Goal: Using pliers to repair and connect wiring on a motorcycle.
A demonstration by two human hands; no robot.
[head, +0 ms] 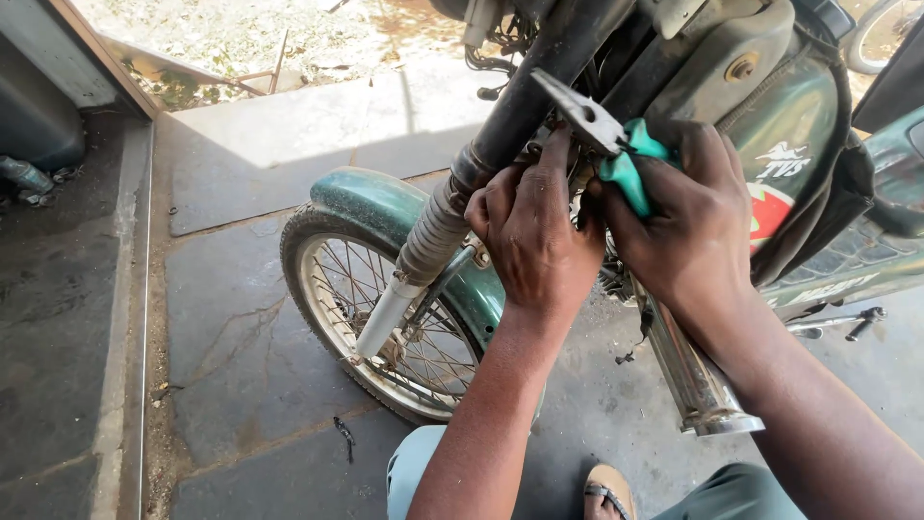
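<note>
The single head-worn camera looks steeply down and forward, close over the green motorcycle's spoked front wheel [385,308], grey paved floor [241,337] filling the frame's lower left.

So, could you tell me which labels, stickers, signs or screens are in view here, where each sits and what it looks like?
Emblem: white figure with lettering beneath, on the green side panel, right of the right hand.
Round sticker: red with white and green edging, just below the emblem, partly hidden by the right hand.
Strip of pale lettering: low on the green panel, too blurred to make out.
No packages, signs or screens.
</note>
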